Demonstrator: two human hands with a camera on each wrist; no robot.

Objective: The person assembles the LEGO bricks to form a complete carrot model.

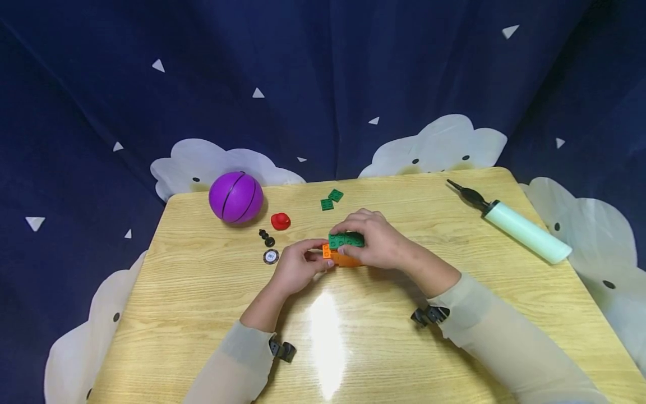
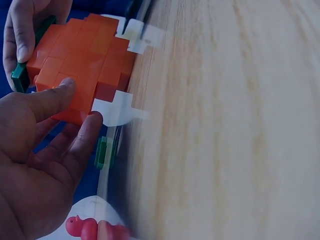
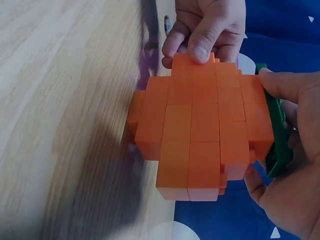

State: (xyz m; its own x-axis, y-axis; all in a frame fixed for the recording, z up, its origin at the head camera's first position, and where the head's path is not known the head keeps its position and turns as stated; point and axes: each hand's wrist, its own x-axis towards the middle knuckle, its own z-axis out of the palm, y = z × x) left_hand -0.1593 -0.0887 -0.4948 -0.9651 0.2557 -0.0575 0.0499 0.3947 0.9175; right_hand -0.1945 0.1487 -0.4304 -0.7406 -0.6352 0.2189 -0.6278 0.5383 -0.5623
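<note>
My left hand [image 1: 294, 270] pinches one end of an orange toy-brick build [image 3: 192, 122], thumb on its near face and fingers behind. The build stands on the table, stepped at its sides and made of several rows of bricks. Along its top lies a flat green brick piece [image 1: 337, 241] with studs showing. My right hand [image 1: 382, 241] holds that green piece between thumb and fingers, covering its right part in the head view. In the right wrist view, the green piece [image 3: 278, 137] sits right at the build's upper edge.
Two small green bricks [image 1: 327, 205] lie behind the build. To the left are a red rubber duck [image 1: 280, 221], a small black figure [image 1: 267, 239], a poker chip [image 1: 271, 256] and a purple ball [image 1: 235, 197]. A hand pump [image 1: 527, 231] lies on the table's right side.
</note>
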